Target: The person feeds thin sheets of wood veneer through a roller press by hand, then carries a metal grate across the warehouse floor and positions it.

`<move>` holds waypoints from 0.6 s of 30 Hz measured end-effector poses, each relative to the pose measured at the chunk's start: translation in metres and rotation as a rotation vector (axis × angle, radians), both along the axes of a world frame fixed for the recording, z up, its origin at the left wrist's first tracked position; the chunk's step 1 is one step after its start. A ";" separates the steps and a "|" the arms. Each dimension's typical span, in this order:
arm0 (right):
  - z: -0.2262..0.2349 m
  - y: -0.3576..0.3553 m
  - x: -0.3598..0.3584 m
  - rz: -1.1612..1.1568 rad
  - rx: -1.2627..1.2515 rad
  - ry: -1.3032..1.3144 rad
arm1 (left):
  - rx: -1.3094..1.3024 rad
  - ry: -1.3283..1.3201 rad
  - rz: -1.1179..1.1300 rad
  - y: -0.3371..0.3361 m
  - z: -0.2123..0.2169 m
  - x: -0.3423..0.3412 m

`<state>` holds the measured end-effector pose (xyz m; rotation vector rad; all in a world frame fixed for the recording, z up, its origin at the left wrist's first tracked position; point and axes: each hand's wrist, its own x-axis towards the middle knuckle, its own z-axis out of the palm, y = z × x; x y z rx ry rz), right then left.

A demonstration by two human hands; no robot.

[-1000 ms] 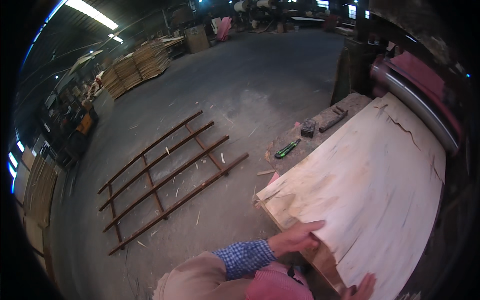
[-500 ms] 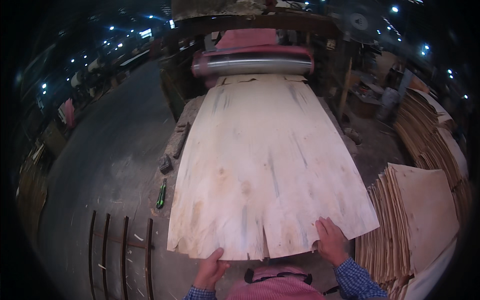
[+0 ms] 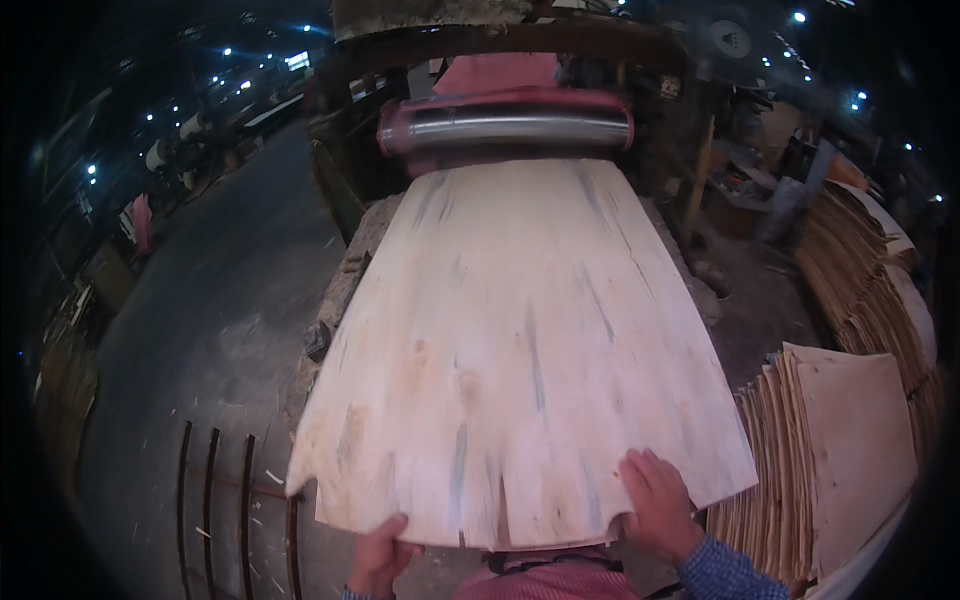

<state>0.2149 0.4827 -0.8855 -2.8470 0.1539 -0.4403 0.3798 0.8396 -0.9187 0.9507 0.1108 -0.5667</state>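
A large pale wood veneer sheet (image 3: 520, 330) with dark streaks and a split near edge stretches from me toward a roller machine. My left hand (image 3: 383, 555) grips its near edge left of centre, thumb on top and fingers underneath. At the near right my right hand (image 3: 660, 505) holds the same edge, its fingers lying over the top face by a notch. The sheet's far end lies just below and in front of a shiny metal roller (image 3: 510, 128) with pink-red ends. Whatever lies beneath the sheet is mostly hidden.
Stacks of veneer sheets (image 3: 855, 440) stand close on my right, with another stack (image 3: 850, 270) farther back. Metal bars of a rack (image 3: 246, 510) lie low at the left. A dark block (image 3: 317, 341) rests on the ledge beside the sheet.
The veneer sheet has shifted toward me and to the left, its far end lower in view. Both hands moved nearer with it. The green utility knife on the ledge is now mostly covered.
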 end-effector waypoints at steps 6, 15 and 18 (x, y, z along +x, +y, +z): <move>-0.055 -0.050 0.137 0.064 -0.066 -0.046 | -0.091 0.210 0.187 -0.038 -0.030 0.103; -0.260 -0.261 0.291 0.221 -0.217 -0.521 | 0.408 0.295 0.449 0.008 -0.058 -0.068; -0.200 -0.229 0.291 0.103 -0.673 -0.464 | 0.394 0.371 0.639 -0.004 -0.090 -0.128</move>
